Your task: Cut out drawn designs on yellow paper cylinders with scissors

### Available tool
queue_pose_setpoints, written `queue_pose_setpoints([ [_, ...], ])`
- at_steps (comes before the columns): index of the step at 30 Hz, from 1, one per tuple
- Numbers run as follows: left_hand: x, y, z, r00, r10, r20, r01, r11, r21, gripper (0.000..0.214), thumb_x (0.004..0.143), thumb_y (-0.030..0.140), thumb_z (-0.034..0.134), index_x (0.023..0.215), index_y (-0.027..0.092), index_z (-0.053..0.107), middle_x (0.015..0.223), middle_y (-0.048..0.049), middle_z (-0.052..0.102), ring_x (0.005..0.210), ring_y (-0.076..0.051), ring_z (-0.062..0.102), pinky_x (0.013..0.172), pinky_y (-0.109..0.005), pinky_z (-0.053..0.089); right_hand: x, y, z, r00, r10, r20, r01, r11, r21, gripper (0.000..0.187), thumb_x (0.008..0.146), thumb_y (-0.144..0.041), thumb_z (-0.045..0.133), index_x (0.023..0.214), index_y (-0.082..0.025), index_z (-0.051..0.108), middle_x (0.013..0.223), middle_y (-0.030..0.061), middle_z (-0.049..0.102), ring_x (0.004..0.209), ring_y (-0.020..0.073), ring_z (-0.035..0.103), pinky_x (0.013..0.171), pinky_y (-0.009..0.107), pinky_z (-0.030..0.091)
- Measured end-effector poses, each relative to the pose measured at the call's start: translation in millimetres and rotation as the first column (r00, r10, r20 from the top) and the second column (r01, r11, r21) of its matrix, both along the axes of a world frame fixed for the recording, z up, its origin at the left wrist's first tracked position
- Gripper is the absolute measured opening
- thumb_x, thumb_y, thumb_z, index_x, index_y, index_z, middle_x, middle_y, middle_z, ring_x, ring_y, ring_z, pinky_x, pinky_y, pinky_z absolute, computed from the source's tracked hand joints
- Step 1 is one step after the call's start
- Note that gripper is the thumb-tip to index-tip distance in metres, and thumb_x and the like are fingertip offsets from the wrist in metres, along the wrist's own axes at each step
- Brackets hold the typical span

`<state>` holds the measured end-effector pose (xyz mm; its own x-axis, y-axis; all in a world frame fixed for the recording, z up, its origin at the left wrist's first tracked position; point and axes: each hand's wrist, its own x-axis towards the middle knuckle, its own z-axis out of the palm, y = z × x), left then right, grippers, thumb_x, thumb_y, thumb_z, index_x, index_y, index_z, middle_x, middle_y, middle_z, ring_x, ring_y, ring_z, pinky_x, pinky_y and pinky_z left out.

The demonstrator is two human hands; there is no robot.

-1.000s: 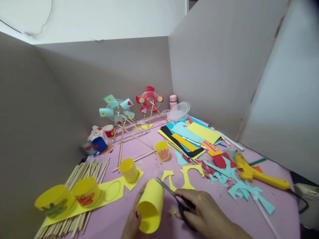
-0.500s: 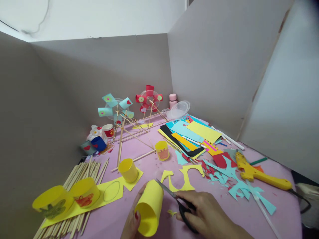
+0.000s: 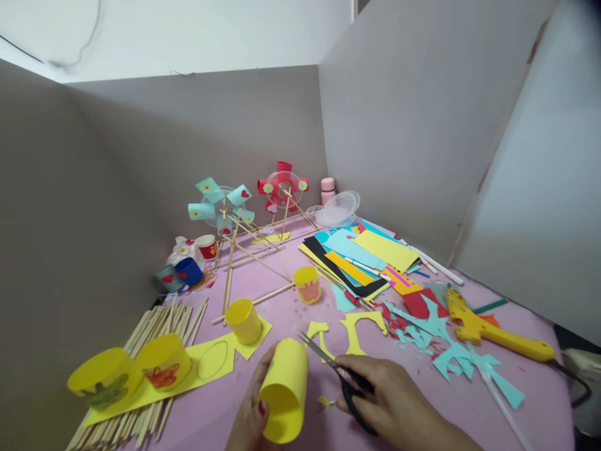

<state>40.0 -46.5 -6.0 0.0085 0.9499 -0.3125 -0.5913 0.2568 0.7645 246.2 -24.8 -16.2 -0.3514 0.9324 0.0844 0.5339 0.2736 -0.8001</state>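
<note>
My left hand [image 3: 253, 401] is wrapped round a yellow paper tube [image 3: 284, 385], its open end tilted toward me. In my right hand [image 3: 389, 394] is a pair of black-handled scissors [image 3: 345, 385]. Their blades are slightly parted and lie just right of the tube's far end, apart from it. A small yellow paper scrap [image 3: 325, 402] lies beneath the scissors. Beyond the tube are yellow paper offcuts [image 3: 354, 338] with rounded cutouts. Left of the tube a short yellow paper cylinder [image 3: 243, 322] stands on a small yellow square.
Yellow rings on a strip [image 3: 212, 363] rest over wooden sticks [image 3: 150, 326] at left. Blue [image 3: 224, 207] and red [image 3: 283, 186] paper wheels on stick frames stand behind. Coloured paper sheets [image 3: 385, 248], blue scraps [image 3: 453, 351] and a yellow glue gun [image 3: 498, 329] lie right. Grey partitions [image 3: 211, 125] surround the table.
The scissor blades have shifted from the tube's far rim to just beside it and parted a little. The tube has turned slightly in my left hand. The view has shifted slightly.
</note>
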Motion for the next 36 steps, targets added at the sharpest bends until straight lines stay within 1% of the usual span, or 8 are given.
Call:
queue_pose_setpoints([
  [6,5.7,3.7,-2.9,0.991,0.001,-0.133,0.017,0.991,0.132,0.073,0.052,0.050,0.079,0.118,0.025,0.060,0.117,-0.0075,0.064,0.101,-0.028,0.058,0.081,-0.032,0.049,-1.2,1.1,0.2,0.999,0.020,0.043,-0.021,0.999,0.030,0.011,0.077,-0.024,0.060,0.087,-0.025,0.064,0.074,-0.0031,0.066,0.066,0.0149,0.056,0.059,0.020,0.033],
  [12,-2.1,13.2,-10.8,0.986,-0.032,-0.163,0.058,0.985,0.161,0.064,0.053,0.053,0.077,0.110,0.027,0.064,0.113,-0.0062,0.066,0.100,-0.028,0.059,0.082,-0.032,0.049,1.2,1.3,-0.8,0.999,0.026,0.026,-0.027,0.999,0.022,0.019,0.076,-0.019,0.056,0.091,-0.025,0.065,0.074,-0.0023,0.066,0.065,0.0147,0.057,0.059,0.019,0.034],
  [16,-17.5,23.8,-20.1,0.936,-0.221,-0.274,0.278,0.943,0.186,0.073,0.040,0.051,0.083,0.107,0.028,0.067,0.103,-0.0088,0.071,0.086,-0.029,0.064,0.071,-0.033,0.052,1.1,-0.2,3.5,0.999,0.033,0.036,-0.033,0.999,0.000,0.014,0.077,-0.027,0.060,0.089,-0.023,0.066,0.074,-0.0018,0.066,0.064,0.0154,0.056,0.057,0.020,0.034],
  [20,-22.4,21.6,-15.8,0.934,-0.145,-0.327,0.217,0.957,0.195,0.069,0.047,0.052,0.080,0.111,0.033,0.064,0.118,-0.0069,0.066,0.100,-0.030,0.061,0.077,-0.033,0.051,0.6,-0.4,7.4,0.998,0.054,0.040,-0.054,0.998,-0.014,0.011,0.073,-0.023,0.060,0.082,-0.024,0.066,0.077,-0.0016,0.068,0.067,0.0157,0.057,0.059,0.020,0.034],
  [22,-20.1,17.8,-9.8,0.917,-0.198,-0.348,0.272,0.946,0.179,0.069,0.047,0.051,0.081,0.111,0.031,0.065,0.115,-0.0075,0.067,0.102,-0.030,0.060,0.079,-0.033,0.050,0.6,-0.1,7.4,0.998,0.060,0.030,-0.060,0.998,-0.009,0.013,0.073,-0.022,0.059,0.084,-0.024,0.066,0.077,-0.0020,0.069,0.067,0.0155,0.058,0.059,0.020,0.034],
  [27,-11.5,12.0,0.0,0.921,-0.137,-0.365,0.213,0.961,0.176,0.071,0.049,0.053,0.079,0.112,0.027,0.064,0.117,-0.0091,0.066,0.107,-0.032,0.057,0.083,-0.033,0.048,1.9,0.2,4.5,0.997,0.068,0.045,-0.069,0.998,0.011,0.019,0.075,-0.022,0.056,0.091,-0.026,0.066,0.077,-0.0029,0.069,0.066,0.0150,0.057,0.059,0.020,0.033],
  [31,-7.9,11.2,0.5,0.928,-0.134,-0.347,0.198,0.968,0.154,0.070,0.047,0.051,0.080,0.111,0.026,0.065,0.114,-0.0083,0.067,0.105,-0.031,0.058,0.081,-0.032,0.048,2.9,0.4,3.3,0.996,0.049,0.081,-0.050,0.998,0.022,0.023,0.072,-0.016,0.055,0.090,-0.026,0.065,0.076,-0.0037,0.068,0.066,0.0143,0.057,0.058,0.020,0.032],
  [36,-8.7,13.6,-4.4,0.944,-0.123,-0.305,0.173,0.975,0.141,0.067,0.045,0.052,0.081,0.107,0.029,0.067,0.113,-0.0060,0.069,0.100,-0.027,0.061,0.078,-0.029,0.049,1.9,0.8,3.4,0.995,0.049,0.082,-0.052,0.998,0.026,0.012,0.075,-0.020,0.056,0.083,-0.025,0.063,0.070,-0.0048,0.065,0.061,0.0133,0.053,0.056,0.019,0.031],
])
